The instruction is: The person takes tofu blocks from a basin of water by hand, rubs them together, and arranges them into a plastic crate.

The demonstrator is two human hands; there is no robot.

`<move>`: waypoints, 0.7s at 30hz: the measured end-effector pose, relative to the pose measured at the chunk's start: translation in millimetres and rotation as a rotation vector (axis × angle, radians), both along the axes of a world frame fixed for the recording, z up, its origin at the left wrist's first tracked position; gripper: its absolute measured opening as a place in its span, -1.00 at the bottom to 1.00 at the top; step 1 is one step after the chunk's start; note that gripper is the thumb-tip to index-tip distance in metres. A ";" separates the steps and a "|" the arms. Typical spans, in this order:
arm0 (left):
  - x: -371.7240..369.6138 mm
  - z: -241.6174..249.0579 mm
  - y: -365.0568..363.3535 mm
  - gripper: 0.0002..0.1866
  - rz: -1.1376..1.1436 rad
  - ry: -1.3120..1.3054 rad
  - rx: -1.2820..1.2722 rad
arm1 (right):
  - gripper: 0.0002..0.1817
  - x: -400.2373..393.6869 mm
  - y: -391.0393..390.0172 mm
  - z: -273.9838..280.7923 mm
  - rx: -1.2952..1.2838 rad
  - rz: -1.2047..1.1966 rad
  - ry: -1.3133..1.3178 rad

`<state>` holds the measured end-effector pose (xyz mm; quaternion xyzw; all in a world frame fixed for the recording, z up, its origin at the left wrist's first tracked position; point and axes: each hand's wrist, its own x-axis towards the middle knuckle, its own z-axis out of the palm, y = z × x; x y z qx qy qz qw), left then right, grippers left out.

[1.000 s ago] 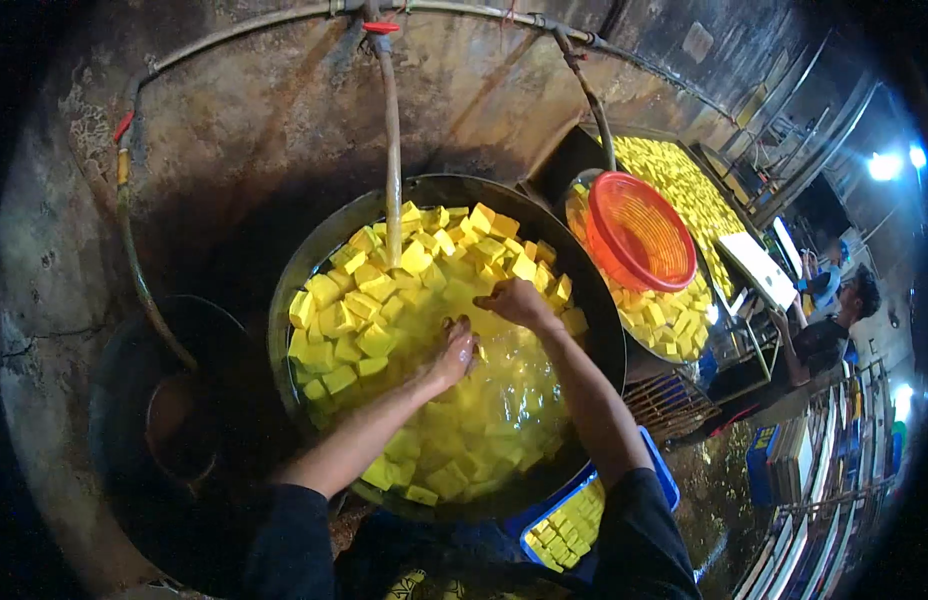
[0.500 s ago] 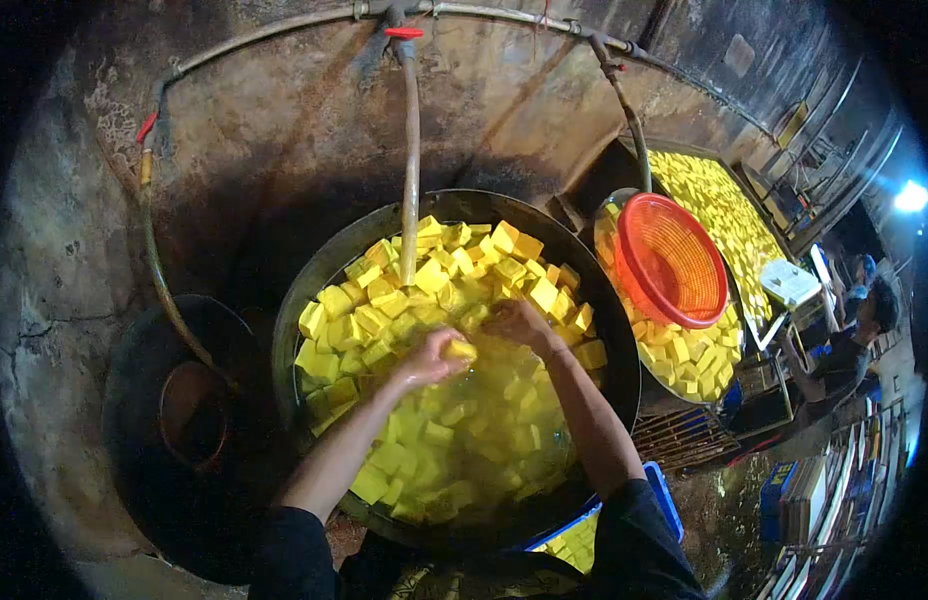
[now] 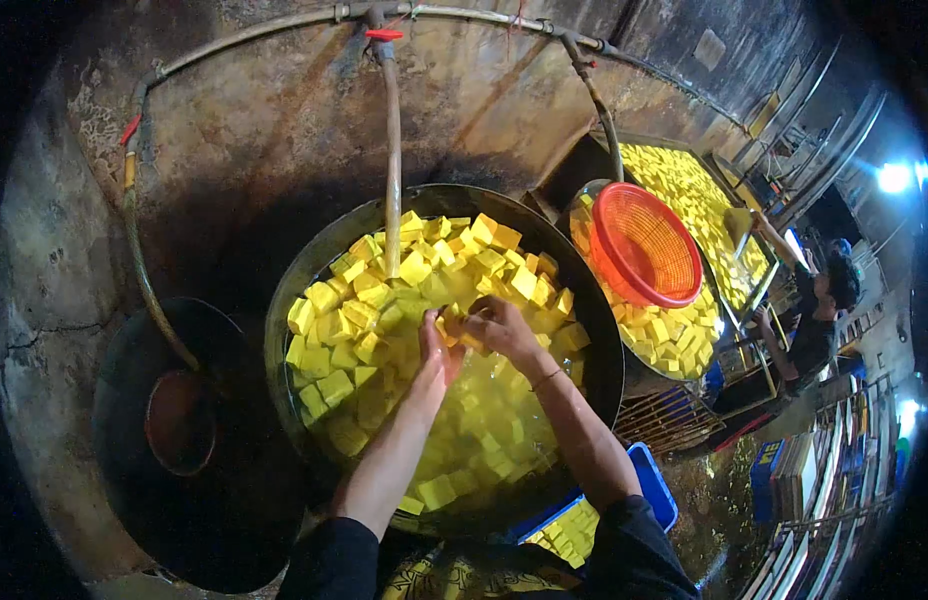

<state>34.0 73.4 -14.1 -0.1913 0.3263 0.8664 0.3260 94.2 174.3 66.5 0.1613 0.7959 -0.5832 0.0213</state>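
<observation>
Curled fingers of both hands, the left (image 3: 439, 345) and the right (image 3: 501, 328), pinch a half-hidden yellow block (image 3: 451, 322).

Colours logged from my remote feed. Blocks (image 3: 335, 388) in the vat: lemon yellow, a few faces leaning orange; I read the submerged ones as greener. Water (image 3: 494, 410): cloudy yellow-green, white glints. Vat rim (image 3: 281, 400): dark grey to black. Basket (image 3: 646, 245): bright orange-red, lattice pattern. Crate (image 3: 652, 485): strong blue. I count 2 red valve handles (image 3: 384, 34); overhead pipe (image 3: 254, 40) dull beige-grey. Wall (image 3: 274, 110): mottled ochre, brown and grey, rust-brown streaks. Sleeves (image 3: 334, 560): black. Lap cloth (image 3: 444, 577): dark, with yellowish figures I can't make out. Lamp (image 3: 894, 178) glare: blue-white.
</observation>
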 end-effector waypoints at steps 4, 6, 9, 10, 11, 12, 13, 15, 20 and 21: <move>-4.7 -49.3 20.7 -0.71 0.037 0.179 0.545 | -0.56 -5.4 -16.9 0.3 0.491 -0.077 0.200; -3.8 -41.2 14.4 -0.65 -0.043 0.003 0.872 | -0.51 -8.8 -18.4 -11.5 0.785 -0.150 0.283; 6.5 28.2 -12.9 -0.61 0.110 -0.147 0.511 | -0.39 -7.6 -14.7 -0.9 0.350 0.141 0.104; 0.1 28.3 -17.1 -0.61 0.115 -0.147 0.513 | -0.39 -4.5 -12.1 -1.9 0.351 0.146 0.104; -7.5 28.9 -20.3 -0.62 0.181 -0.117 0.474 | -0.40 1.0 -11.4 -5.7 0.450 0.149 0.157; -15.3 36.2 -25.5 -0.62 0.249 -0.089 0.435 | -0.41 7.9 -9.4 -11.2 0.550 0.152 0.211; -27.1 41.0 -34.0 -0.62 0.261 -0.119 0.490 | -0.49 16.7 -3.5 -21.6 0.549 0.252 0.057; -46.5 56.7 -51.9 -0.63 0.270 -0.081 0.560 | -0.54 24.7 -4.1 -70.2 0.684 0.441 0.126; -73.9 83.0 -92.6 -0.66 0.274 0.018 0.585 | -0.62 14.9 -10.2 -95.4 0.880 0.720 -0.097; -74.6 91.1 -101.1 -0.66 0.287 0.011 0.539 | -0.64 14.3 -7.1 -88.4 0.696 0.668 0.061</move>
